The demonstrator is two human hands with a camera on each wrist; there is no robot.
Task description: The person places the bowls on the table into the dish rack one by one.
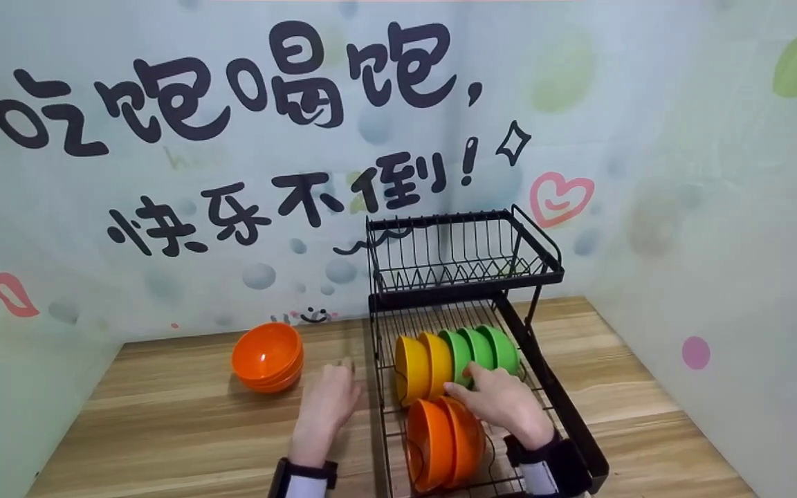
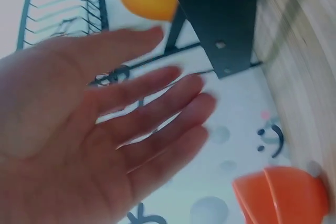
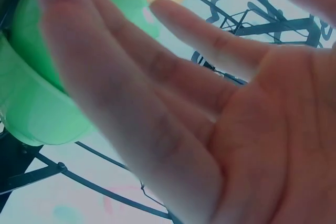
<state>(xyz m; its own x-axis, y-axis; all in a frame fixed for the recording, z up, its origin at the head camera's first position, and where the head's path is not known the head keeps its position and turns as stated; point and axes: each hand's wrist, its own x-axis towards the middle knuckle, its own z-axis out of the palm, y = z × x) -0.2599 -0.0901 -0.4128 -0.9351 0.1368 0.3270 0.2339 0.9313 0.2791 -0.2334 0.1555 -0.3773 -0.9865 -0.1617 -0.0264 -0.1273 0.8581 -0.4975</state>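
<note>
Right hand (image 1: 502, 401), fingers straight, touches the green bowls (image 1: 481, 349) in the rack (image 1: 578, 429); left hand (image 1: 326, 408) hovers flat over the tabletop (image 1: 163, 429).

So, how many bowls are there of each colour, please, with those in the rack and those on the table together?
Yellow bowls: 2
Green bowls: 3
Orange bowls in the rack: 2
Orange bowls stacked on the table: 2, as far as the rims show
Total: 9 bowls
</note>
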